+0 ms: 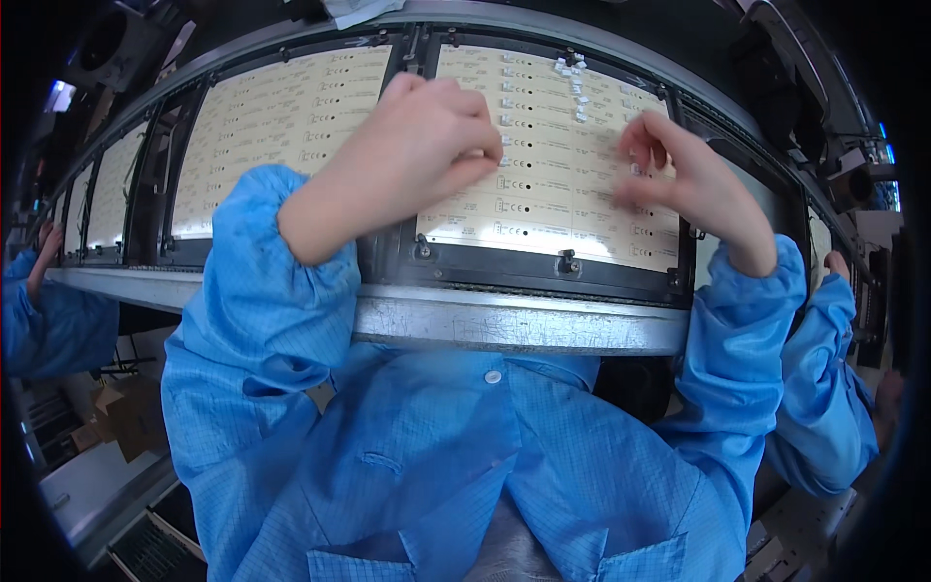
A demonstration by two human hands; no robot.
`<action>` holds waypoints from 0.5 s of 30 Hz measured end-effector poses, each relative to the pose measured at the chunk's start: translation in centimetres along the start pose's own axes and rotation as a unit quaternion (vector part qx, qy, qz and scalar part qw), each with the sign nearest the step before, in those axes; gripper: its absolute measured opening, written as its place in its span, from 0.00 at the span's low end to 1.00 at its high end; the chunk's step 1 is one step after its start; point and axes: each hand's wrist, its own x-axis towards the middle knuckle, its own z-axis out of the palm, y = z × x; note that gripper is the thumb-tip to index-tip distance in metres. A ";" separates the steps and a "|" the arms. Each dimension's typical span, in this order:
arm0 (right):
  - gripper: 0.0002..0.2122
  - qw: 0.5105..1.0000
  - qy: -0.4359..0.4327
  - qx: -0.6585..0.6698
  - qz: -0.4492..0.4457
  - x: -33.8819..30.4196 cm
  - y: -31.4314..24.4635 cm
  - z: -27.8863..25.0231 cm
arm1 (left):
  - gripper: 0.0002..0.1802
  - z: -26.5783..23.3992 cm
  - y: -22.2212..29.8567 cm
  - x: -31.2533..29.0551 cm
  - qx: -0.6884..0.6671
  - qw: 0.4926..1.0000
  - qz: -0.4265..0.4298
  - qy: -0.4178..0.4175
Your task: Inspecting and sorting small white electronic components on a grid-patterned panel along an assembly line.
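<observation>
A cream-coloured panel (pixel 548 209) with repeated rows of dark printing lies in a dark frame in front of me. My left hand (pixel 417 145) is over its left edge, fingers curled in and thumb drawn close to them; what they hold, if anything, is hidden. Small white parts (pixel 507 104) sit in a column beside those fingertips. Above the panel's right side is my right hand (pixel 684 175), thumb and fingers apart, the tips blurred by motion. A loose cluster of small white parts (pixel 572 70) lies on the panel's far side, between my hands.
A second cream panel (pixel 262 136) in its own frame lies to the left, with further framed panels beyond. Clamps (pixel 568 262) stand along the frame. A metal rail (pixel 524 323) runs along the near edge. Co-workers' blue sleeves (pixel 824 378) show at both sides.
</observation>
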 end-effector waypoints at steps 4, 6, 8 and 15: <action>0.08 0.988 0.155 -0.004 0.014 4.1 -0.2 3.0 | 0.05 0.5 0.8 -0.6 -0.019 0.999 -0.029 -0.020; 0.07 0.984 0.174 -0.037 -0.018 5.1 1.4 3.2 | 0.05 0.6 1.0 -0.5 -0.030 0.999 -0.031 -0.019; 0.07 0.978 0.189 -0.068 -0.052 5.5 2.0 3.2 | 0.06 0.8 1.5 -0.4 -0.041 0.998 -0.043 -0.019; 0.05 0.969 0.170 -0.106 -0.144 5.8 2.3 3.0 | 0.05 0.8 1.7 -0.1 -0.012 0.999 -0.030 -0.014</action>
